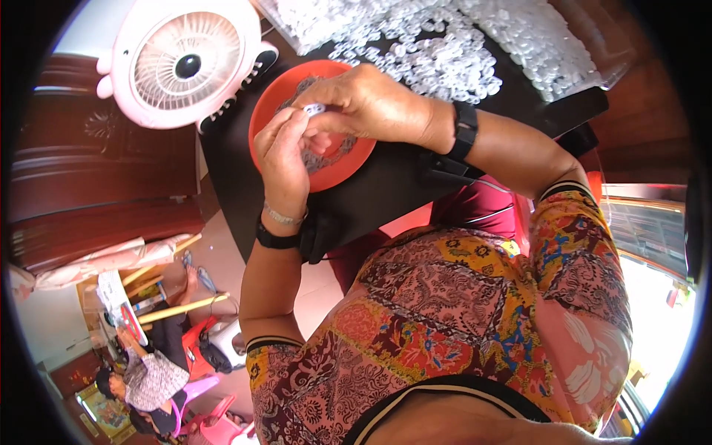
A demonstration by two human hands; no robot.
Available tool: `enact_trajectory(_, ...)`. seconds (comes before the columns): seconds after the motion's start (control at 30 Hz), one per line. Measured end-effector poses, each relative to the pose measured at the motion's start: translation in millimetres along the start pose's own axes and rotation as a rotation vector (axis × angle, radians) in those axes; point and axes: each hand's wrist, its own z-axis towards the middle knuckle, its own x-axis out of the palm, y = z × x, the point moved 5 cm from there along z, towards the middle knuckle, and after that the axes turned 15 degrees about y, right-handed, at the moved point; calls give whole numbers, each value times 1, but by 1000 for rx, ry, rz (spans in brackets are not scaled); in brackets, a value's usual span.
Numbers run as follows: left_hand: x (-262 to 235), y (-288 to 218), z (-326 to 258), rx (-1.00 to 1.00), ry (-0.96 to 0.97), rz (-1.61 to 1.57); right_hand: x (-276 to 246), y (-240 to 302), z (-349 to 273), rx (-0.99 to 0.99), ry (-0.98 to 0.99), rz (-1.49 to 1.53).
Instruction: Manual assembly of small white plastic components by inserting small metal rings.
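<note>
Over an orange-red bowl (261, 111), my two hands meet, fingertips together. Between them sits a small whitish plastic piece (314, 109), pinched by my left hand (285, 152) and my right hand (374, 100). Its exact kind is too small to make out. Inside the bowl lie many tiny grey pieces (320, 162), partly hidden by my hands. Just beyond my right hand, a loose heap of small clear-white plastic pieces (456, 68) is spread over the black table (386, 174). Each of my wrists carries a black band.
A pink-and-white fan (189, 67) stands at the far left, close to the bowl. Clear plastic bags (545, 55) full of white pieces lie along the table's far side. At the lower left, another person (152, 378) sits near a red chair and a wooden frame.
</note>
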Motion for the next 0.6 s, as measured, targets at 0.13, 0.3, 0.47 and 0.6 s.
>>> enact_trajectory(0.13, -9, 2, -1, -4, -11, 65, -27, 3, 0, 19, -136, -294)
enact_trajectory(0.3, -12, 0, 2, 28, -30, 64, -163, 27, -19, 419, -683, -558)
enact_trajectory(0.47, -9, 0, 8, 26, -10, 101, -175, 21, -33, 236, -719, -945)
enact_trajectory(0.6, -18, 2, 4, 14, -37, 145, -114, -36, -22, 346, 27, -467)
